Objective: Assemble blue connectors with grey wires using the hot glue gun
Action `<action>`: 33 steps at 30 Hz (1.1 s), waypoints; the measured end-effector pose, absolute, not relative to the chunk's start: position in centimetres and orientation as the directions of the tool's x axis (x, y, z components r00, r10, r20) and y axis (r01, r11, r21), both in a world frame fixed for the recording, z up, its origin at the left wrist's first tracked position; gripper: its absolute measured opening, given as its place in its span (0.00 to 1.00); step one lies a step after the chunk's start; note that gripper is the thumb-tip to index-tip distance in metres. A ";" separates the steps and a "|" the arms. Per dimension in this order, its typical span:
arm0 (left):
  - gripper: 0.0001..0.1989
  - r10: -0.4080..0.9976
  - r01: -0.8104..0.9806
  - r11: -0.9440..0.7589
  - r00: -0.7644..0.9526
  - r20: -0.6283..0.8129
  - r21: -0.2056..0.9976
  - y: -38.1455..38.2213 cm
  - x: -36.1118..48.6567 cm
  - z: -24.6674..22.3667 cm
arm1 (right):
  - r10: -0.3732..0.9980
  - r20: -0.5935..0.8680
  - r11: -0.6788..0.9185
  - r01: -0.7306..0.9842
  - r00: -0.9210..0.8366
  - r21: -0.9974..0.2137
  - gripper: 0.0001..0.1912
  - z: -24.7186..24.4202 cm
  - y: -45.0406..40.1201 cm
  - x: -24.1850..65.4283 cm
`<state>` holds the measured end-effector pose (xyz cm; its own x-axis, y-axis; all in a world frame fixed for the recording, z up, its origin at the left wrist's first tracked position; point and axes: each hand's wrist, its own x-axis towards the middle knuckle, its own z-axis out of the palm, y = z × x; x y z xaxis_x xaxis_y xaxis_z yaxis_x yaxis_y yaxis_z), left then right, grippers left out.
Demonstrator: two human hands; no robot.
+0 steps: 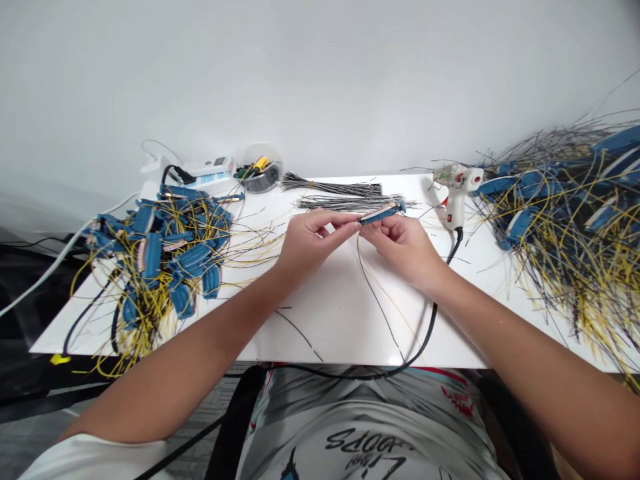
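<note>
Blue connector (381,213), trailing thin black and yellow wires (374,293), was pinched in a narrow grip between the fingertips of both hands, above the middle of the white bench (340,320). Its left end met the left hand (313,243), and its right end jutted past the right hand (405,250). Large tangled heaps of blue connectors with yellow and dark wires covered the bench's right end (565,213) and left end (155,260). Two bundles of grey wires (350,203) lay just behind the hands. Right of them sat a white hot glue gun (456,193), its black cord (434,320) running down beside the right hand, while a power strip (207,172) and a clear round container (260,170) stood farther left
</note>
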<state>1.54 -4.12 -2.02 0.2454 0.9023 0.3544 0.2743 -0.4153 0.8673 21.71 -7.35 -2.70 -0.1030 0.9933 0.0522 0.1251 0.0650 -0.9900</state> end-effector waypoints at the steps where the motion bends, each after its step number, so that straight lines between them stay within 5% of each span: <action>1: 0.13 0.906 0.272 -0.406 0.244 0.346 0.873 -4.1 1.5 -2.0 | 0.993 0.052 0.065 0.125 -0.102 -0.990 0.30 -2.7 -7.4 21.7; 8: 0.17 0.948 0.227 -0.271 0.230 0.219 0.935 -4.0 1.6 -2.0 | 0.992 0.039 0.048 0.077 -0.118 -0.996 0.25 -2.5 -7.4 21.8; 33: 0.16 0.945 0.173 -0.269 0.237 0.225 0.947 -4.0 1.8 -2.1 | 0.988 0.008 0.009 0.006 -0.151 -1.000 0.20 -2.5 -7.3 21.9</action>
